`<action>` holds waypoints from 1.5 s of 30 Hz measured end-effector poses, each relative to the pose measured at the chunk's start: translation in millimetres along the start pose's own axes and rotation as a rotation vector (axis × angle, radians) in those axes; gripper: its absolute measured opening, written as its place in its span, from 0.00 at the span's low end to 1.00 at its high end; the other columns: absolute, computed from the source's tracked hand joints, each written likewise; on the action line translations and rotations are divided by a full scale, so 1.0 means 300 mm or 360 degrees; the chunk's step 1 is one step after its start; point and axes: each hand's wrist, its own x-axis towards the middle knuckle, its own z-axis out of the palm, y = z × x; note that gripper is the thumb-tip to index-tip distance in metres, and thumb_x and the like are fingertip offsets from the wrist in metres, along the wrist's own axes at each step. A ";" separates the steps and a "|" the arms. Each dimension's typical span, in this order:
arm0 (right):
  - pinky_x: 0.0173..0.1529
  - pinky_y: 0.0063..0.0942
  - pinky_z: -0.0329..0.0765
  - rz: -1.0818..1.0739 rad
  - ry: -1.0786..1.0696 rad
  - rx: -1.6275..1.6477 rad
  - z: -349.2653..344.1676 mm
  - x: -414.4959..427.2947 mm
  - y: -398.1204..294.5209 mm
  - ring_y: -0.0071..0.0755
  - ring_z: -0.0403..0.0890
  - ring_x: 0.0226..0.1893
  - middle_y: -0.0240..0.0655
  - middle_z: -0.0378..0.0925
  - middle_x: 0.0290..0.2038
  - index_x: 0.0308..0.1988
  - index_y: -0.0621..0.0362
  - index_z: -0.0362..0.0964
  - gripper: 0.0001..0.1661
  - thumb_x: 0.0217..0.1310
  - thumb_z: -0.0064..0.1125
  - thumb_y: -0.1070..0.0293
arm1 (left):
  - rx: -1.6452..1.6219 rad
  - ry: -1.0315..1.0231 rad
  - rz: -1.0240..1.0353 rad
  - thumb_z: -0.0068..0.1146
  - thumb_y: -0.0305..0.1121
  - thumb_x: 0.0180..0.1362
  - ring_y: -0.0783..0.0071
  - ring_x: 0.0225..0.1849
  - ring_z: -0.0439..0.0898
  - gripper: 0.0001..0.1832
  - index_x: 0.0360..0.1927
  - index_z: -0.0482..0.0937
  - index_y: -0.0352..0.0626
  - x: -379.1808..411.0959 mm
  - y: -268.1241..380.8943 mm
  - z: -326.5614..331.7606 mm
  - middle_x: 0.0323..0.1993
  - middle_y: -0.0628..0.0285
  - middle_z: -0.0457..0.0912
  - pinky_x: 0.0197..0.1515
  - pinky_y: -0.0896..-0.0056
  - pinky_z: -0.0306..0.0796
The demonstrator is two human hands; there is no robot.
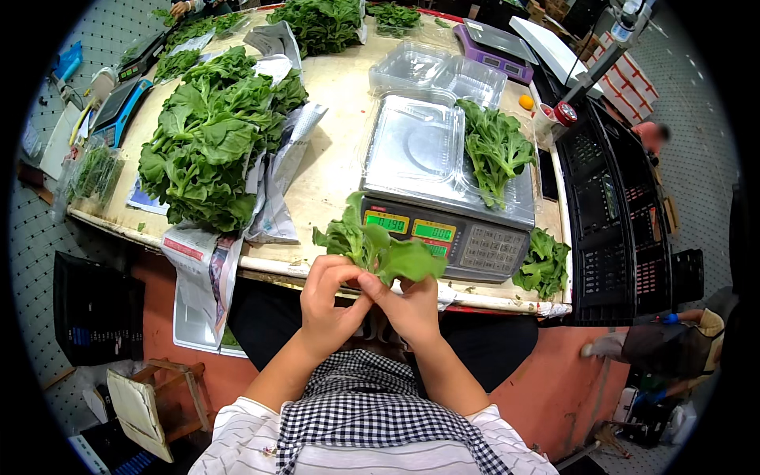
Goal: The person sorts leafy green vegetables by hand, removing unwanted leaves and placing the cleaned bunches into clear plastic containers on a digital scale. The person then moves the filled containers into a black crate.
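Note:
Both my hands meet in front of my apron at the table's near edge. My left hand [335, 297] and my right hand [409, 303] pinch the base of a small leafy green sprig [374, 246] between them. Just beyond it stands a digital scale [445, 240] with lit displays. On its pan lies an open clear plastic clamshell box [415, 139], with a bunch of leafy greens [497, 148] at its right side. A large heap of the same greens [208, 136] rests on newspaper [285, 172] at the left. More leaves [543, 264] lie right of the scale.
Clear plastic boxes [409, 64] and a purple scale [496, 59] stand farther back. A blue scale [122, 107] is at the left edge. Black crates [599, 219] flank the table's right side. A wooden stool [142, 409] stands lower left. Other people are at the right and far left.

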 end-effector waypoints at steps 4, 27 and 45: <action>0.42 0.22 0.73 0.0123 0.0064 0.0391 -0.011 -0.006 -0.002 0.23 0.76 0.37 0.33 0.76 0.37 0.43 0.63 0.69 0.18 0.53 0.65 0.73 | -0.0215 0.0072 -0.0032 0.62 0.17 0.45 0.73 0.38 0.71 0.18 0.38 0.69 0.39 -0.034 -0.023 0.007 0.37 0.60 0.69 0.40 0.74 0.68; 0.46 0.25 0.75 0.0364 -0.0099 0.0541 -0.054 -0.010 -0.057 0.26 0.78 0.41 0.36 0.77 0.40 0.44 0.66 0.70 0.15 0.54 0.60 0.77 | -0.1790 -0.0017 -0.1395 0.63 0.27 0.52 0.72 0.34 0.79 0.16 0.44 0.74 0.37 -0.062 -0.053 0.007 0.37 0.59 0.79 0.37 0.73 0.75; 0.46 0.26 0.73 0.0187 -0.0012 0.0534 -0.050 -0.015 -0.032 0.29 0.76 0.40 0.41 0.69 0.47 0.59 0.60 0.51 0.38 0.51 0.63 0.75 | -0.1989 -0.0072 -0.1418 0.63 0.26 0.52 0.68 0.37 0.78 0.18 0.46 0.73 0.39 -0.095 -0.092 -0.003 0.41 0.58 0.78 0.39 0.68 0.73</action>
